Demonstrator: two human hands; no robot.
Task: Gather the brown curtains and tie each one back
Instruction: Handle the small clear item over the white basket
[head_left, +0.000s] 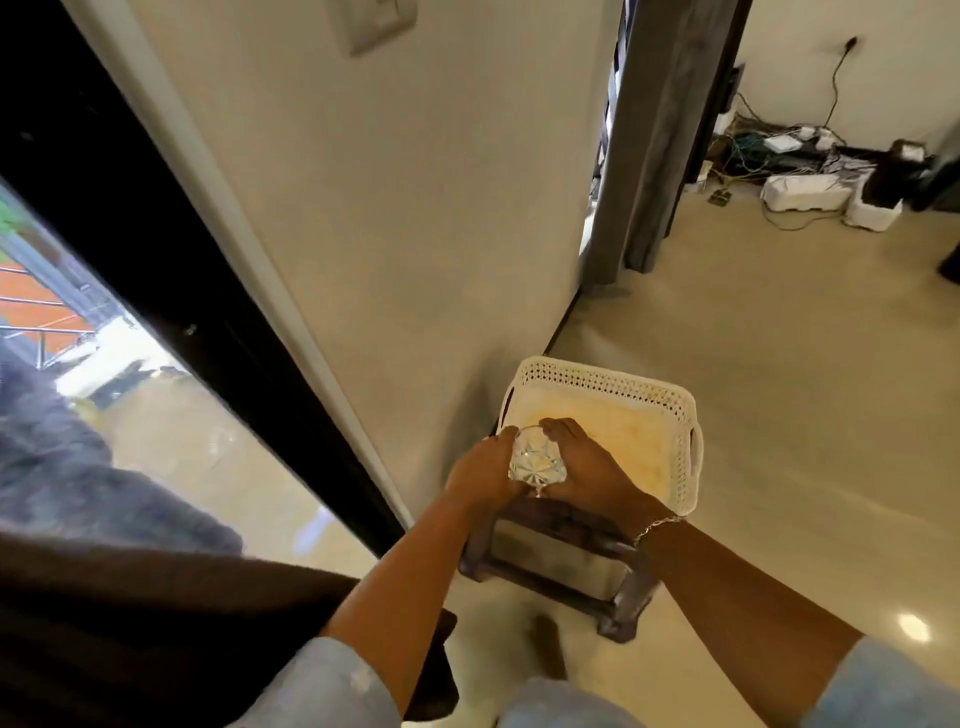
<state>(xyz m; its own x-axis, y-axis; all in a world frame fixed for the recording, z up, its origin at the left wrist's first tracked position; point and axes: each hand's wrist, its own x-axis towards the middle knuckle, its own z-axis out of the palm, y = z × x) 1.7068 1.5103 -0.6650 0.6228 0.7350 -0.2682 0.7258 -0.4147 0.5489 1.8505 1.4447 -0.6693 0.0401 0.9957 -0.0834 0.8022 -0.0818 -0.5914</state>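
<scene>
A clear faceted crystal piece (536, 461) is held between both hands just above the near left corner of a white plastic basket (675, 415). My left hand (483, 470) grips it from the left and my right hand (587, 467) cups it from the right. A brown curtain (156, 623) hangs bunched at the lower left beside the glass door (171, 415). Another grey-brown curtain (654, 135) hangs straight at a doorway further back.
The basket rests on a small dark wooden stool (561, 571) against the cream wall (415, 208). A tangle of cables and white devices (810, 176) lies on the floor at the back right. Shiny cream floor spreads to the right.
</scene>
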